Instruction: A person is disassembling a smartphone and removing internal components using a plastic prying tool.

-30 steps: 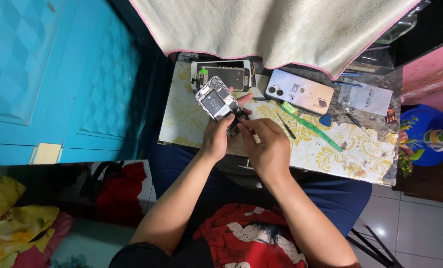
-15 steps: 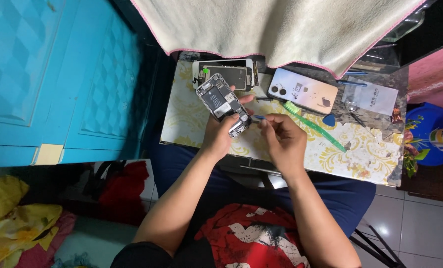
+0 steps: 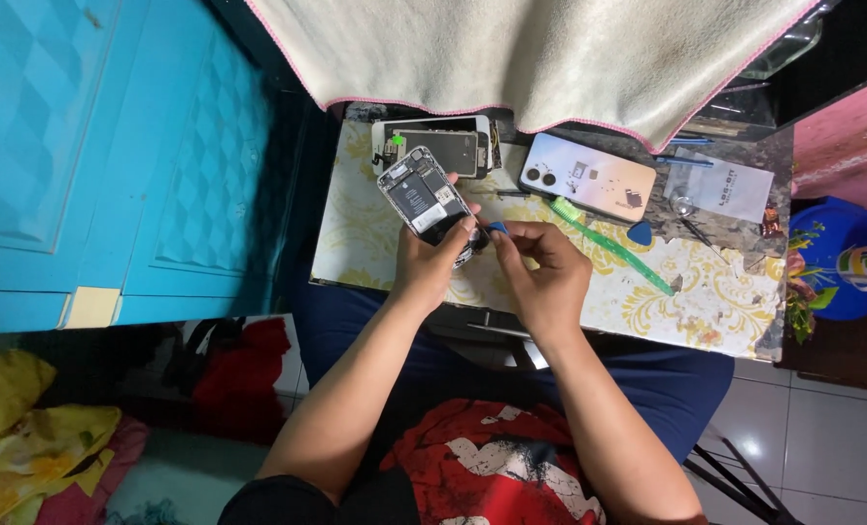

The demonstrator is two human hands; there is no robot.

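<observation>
Left hand (image 3: 432, 261) grips the opened phone (image 3: 424, 194) tilted up for access; right hand (image 3: 540, 267) beside it pinches a blue pick (image 3: 497, 229) at its lower edge.

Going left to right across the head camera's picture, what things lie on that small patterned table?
Opened phone with bare insides in the left hand → pale phone back cover with two camera holes → long green plastic pry stick → white paper packet.

Bare forearms, red printed shirt, blue trousers
</observation>
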